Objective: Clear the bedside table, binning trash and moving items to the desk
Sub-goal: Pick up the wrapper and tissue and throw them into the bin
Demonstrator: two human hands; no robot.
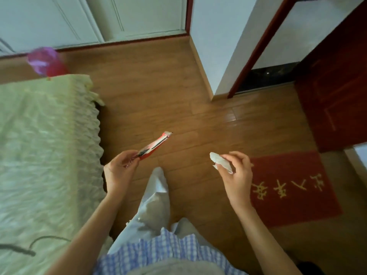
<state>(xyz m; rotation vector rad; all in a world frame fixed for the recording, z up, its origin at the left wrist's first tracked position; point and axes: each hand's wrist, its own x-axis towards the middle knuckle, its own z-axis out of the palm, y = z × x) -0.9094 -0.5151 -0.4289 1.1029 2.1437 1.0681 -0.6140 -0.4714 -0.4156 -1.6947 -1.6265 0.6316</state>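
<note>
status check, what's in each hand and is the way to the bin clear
Left hand shut on red wrapper. Right hand shut on tissue. Bin far left beyond the bed; bare floor between.

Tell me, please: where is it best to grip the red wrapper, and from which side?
Grip the near end of the red wrapper, as the left hand does now. It is a flat, thin strip pointing away, up and to the right, so a pinch across its flat faces, coming from below, likely holds best. The far end is loose.
</note>
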